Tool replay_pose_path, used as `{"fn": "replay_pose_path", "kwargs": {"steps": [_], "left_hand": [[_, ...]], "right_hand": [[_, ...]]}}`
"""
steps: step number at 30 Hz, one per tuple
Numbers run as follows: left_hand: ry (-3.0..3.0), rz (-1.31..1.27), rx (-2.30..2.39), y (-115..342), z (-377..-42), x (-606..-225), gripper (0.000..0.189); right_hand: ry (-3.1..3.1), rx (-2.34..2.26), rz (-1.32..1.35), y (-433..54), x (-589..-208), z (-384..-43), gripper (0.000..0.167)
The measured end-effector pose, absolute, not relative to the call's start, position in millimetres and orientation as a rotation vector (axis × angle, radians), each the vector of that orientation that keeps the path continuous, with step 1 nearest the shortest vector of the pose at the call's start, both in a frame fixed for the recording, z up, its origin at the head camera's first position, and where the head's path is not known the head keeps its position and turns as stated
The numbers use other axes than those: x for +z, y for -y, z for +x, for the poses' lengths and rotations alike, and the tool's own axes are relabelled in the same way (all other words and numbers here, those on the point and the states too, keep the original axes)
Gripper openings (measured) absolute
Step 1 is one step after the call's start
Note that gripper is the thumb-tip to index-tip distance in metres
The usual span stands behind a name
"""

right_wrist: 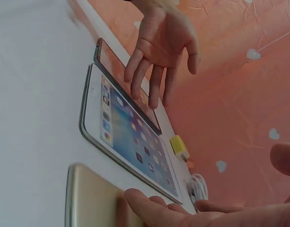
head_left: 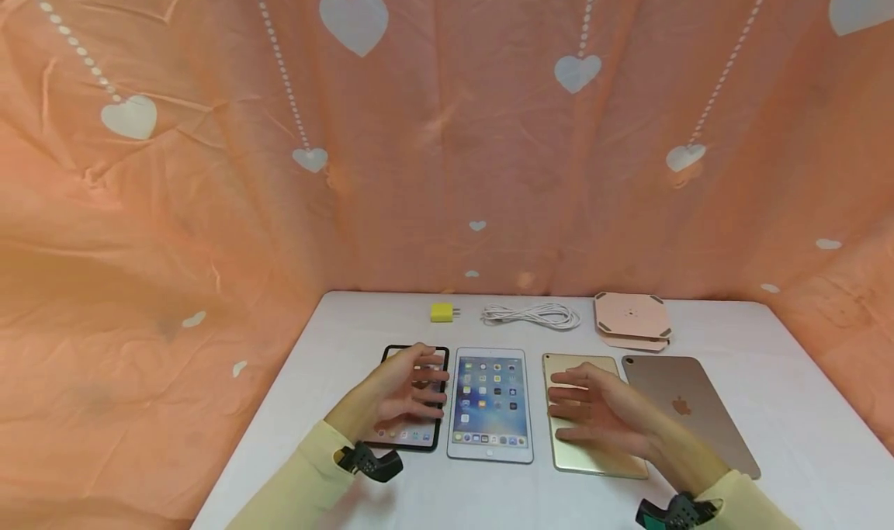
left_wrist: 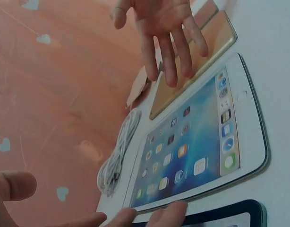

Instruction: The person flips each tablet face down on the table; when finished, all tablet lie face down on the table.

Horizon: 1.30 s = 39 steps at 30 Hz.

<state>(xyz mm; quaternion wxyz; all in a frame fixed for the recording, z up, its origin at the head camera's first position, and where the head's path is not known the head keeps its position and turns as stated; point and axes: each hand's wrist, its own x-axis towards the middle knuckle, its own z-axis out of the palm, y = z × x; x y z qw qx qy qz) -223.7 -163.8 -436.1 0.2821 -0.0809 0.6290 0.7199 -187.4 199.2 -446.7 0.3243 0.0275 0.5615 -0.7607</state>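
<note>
My left hand [head_left: 412, 386] hovers over the black-rimmed tablet [head_left: 438, 429], fingers spread and holding nothing; it hides much of that lit screen. Between the hands lies a white tablet [head_left: 490, 406], face up with app icons showing. Over the gold tablet [head_left: 583, 359], which lies back up, is my right hand [head_left: 601, 406], its fingers apart and gripping nothing. To its right a grey tablet [head_left: 680, 390] rests back up, partly behind the right wrist. In the right wrist view the left hand [right_wrist: 164, 42] shows its palm; the left wrist view shows the right palm likewise.
Along the back of the white table [head_left: 405, 491] lie a yellow charger plug [head_left: 441, 313], a coiled white cable [head_left: 532, 315] and a pink folding stand [head_left: 632, 316]. An orange cloth [head_left: 447, 165] with white hearts hangs behind and beside the table.
</note>
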Motion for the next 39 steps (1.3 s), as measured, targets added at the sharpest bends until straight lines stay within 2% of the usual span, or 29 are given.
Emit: {"fn": "replay_pose_path", "kwargs": {"steps": [10, 21, 27, 32, 39], "left_hand": [[-1.795, -0.176, 1.810, 149, -223, -437, 0.079], [-1.813, -0.152, 1.759, 132, -218, -435, 0.076], [-1.813, -0.237, 1.730, 121, -222, -436, 0.077], [-1.777, -0.304, 1.729, 107, -227, -436, 0.075], [-1.655, -0.266, 1.745, 89, -229, -446, 0.066]], "right_hand": [[-1.465, -2.010, 0.136, -167, -453, -193, 0.066], [-1.576, -2.037, 0.270, -146, -449, -192, 0.071], [-1.622, -2.016, 0.299, -145, -451, -189, 0.079], [-1.583, -2.063, 0.330, -151, -449, -187, 0.076], [-1.531, -2.045, 0.184, -163, -441, -185, 0.070]]}}
